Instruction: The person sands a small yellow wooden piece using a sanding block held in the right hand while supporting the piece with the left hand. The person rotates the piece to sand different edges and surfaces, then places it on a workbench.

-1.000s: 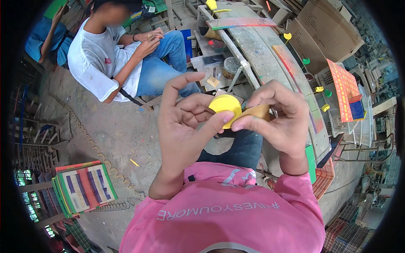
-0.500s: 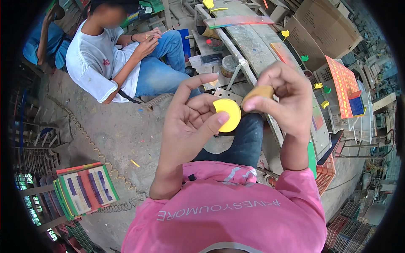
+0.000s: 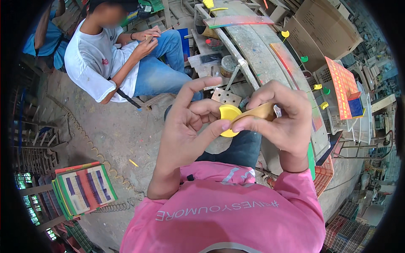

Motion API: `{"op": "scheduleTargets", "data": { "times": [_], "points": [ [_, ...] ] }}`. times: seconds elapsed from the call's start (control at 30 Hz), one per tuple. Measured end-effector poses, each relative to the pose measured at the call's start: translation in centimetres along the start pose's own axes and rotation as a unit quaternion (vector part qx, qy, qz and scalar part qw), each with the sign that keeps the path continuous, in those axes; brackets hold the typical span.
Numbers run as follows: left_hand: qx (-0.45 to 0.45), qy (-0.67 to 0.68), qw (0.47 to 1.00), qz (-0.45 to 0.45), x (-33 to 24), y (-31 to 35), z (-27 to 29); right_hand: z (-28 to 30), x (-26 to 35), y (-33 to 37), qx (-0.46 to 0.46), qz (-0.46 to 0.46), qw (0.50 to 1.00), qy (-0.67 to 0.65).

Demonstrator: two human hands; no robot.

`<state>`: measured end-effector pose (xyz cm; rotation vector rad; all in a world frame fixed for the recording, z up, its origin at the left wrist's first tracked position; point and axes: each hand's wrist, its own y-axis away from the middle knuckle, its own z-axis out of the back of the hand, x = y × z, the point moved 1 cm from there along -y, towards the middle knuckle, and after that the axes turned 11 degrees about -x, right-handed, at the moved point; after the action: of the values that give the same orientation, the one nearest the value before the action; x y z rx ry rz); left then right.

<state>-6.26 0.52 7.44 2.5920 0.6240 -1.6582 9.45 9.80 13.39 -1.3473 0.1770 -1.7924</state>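
Note:
Above my lap, my left hand (image 3: 185, 126) pinches a yellow round flat piece (image 3: 228, 112) with a notch cut from its rim. My left thumb and a bent finger grip it while the index finger sticks up. My right hand (image 3: 287, 120) is closed on a tan folded sheet (image 3: 260, 111) that looks like sandpaper. Held between thumb and fingers, the sheet lies against the right side of the yellow piece and covers part of it. Both thumb tips almost meet there.
A long paint-stained bench (image 3: 249, 42) runs along my right, with small yellow and green pieces (image 3: 318, 87) on its far side. Beyond stands a cardboard box (image 3: 322, 27). A seated co-worker (image 3: 97, 59) handles a small piece at the left. Colourful boards (image 3: 86, 189) are stacked at lower left.
My right hand has moved down and left, bringing the tan sheet from beside the yellow piece onto its right edge. The yellow piece has tilted slightly in my left hand.

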Motion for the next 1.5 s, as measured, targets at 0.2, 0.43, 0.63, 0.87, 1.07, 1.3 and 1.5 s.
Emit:
{"op": "scheduleTargets", "data": {
  "times": [0.2, 0.43, 0.63, 0.87, 1.07, 1.3, 1.5],
  "points": [
    [0.065, -0.048, 0.996, 0.022, -0.4, 0.6, -0.1, 0.4, -1.9, -1.0, -0.028, -0.086, 0.993, -0.073],
    [-0.014, 0.012, 0.998, 0.064, -0.1, 0.5, -0.4, 0.6, -2.3, 0.2, -0.033, -0.136, 0.961, -0.239],
    [-0.046, 0.039, 0.998, 0.013, 0.8, 0.0, 0.3, -1.6, -2.0, 1.9, -0.057, -0.098, 0.966, -0.234],
    [-0.02, 0.003, 1.0, -0.02, 0.4, 0.2, 0.4, -1.3, -1.7, 1.2, -0.067, 0.031, 0.991, -0.109],
    [0.027, -0.022, 0.999, -0.027, 0.6, 0.4, 0.8, -0.6, -1.7, 0.6, -0.044, -0.101, 0.974, -0.198],
    [0.04, -0.015, 0.999, -0.006, 0.5, 0.4, 0.7, 0.2, -2.8, 0.3, -0.075, -0.112, 0.966, -0.22],
    [0.022, -0.012, 1.0, 0.015, 0.5, 0.4, 0.5, -0.4, -1.9, 1.1, -0.014, -0.008, 0.993, -0.116]
  ]
}}
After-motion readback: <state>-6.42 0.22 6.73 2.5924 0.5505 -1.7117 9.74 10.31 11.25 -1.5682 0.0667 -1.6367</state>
